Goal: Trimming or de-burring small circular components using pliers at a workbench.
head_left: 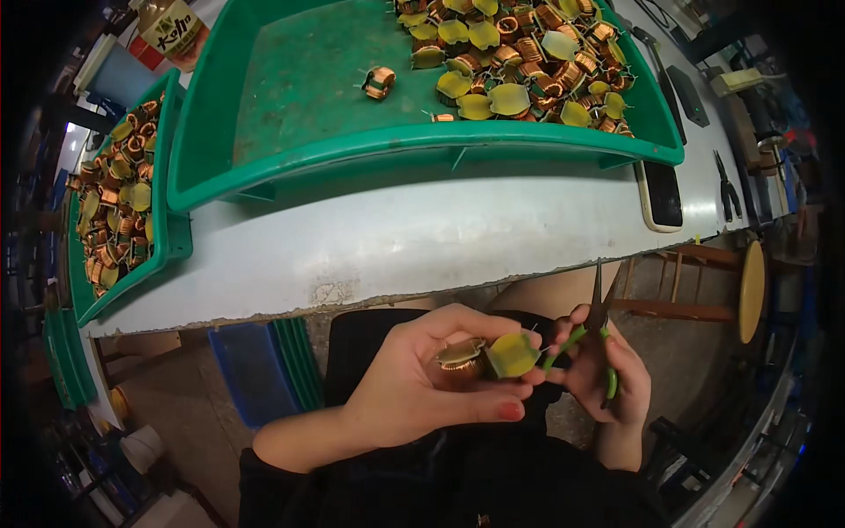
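My left hand is closed around copper-wound ring coils above my lap. One coil shows its copper winding and a plate edge in the palm. Between fingertips and thumb a yellow base plate faces up, thin wire leads sticking out to its right; whether it belongs to a second coil is hard to tell. Pliers with slim dark jaws and green handles are in my right hand, jaws pointing away from me. The right fingertips are close to the wire leads; whether they touch is unclear.
A large green tray on the white table holds many coils, one lying apart. A smaller green tray of coils stands left. Rightward lie a phone and black pliers. A stool stands beyond.
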The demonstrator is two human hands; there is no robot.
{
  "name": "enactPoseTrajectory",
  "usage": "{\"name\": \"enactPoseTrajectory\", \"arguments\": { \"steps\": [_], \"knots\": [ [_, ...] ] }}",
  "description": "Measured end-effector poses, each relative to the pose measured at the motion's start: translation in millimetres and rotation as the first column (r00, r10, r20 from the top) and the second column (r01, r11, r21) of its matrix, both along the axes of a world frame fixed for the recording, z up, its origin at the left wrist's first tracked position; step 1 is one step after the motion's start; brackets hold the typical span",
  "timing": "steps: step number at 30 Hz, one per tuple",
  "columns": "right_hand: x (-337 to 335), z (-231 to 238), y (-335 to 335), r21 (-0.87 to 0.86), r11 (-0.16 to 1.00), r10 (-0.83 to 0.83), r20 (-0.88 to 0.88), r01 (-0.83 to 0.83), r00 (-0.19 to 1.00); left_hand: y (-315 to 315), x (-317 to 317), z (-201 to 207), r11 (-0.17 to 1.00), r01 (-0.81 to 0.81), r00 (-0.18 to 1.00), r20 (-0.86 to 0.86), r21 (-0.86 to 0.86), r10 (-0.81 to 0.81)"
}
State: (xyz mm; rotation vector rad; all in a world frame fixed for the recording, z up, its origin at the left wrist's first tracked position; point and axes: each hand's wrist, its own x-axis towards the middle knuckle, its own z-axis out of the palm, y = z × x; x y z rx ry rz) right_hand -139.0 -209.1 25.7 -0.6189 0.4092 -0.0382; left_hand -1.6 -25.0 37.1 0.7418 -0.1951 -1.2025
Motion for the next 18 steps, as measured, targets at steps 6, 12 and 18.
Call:
{"name": "enactPoseTrajectory", "arguments": {
  "steps": [6, 12, 18],
  "knots": [
    [-7, 12, 7, -0.212, 0.971, 0.087, -0.104, -0.108, 0.991, -2, -4, -9, 0.993, -0.062, 0.998, 0.005, -0.096, 0.062],
    [-7, 17, 10, -0.263, 0.955, 0.131, -0.054, -0.14, 0.99, -3, -3, -12, 0.993, -0.025, 0.999, 0.037, -0.117, 0.029],
    [-8, 25, 14, -0.306, 0.944, 0.104, -0.09, -0.127, 0.99, -10, -9, -24, 0.989, -0.096, 0.993, 0.056, -0.113, 0.103]
  ]
}}
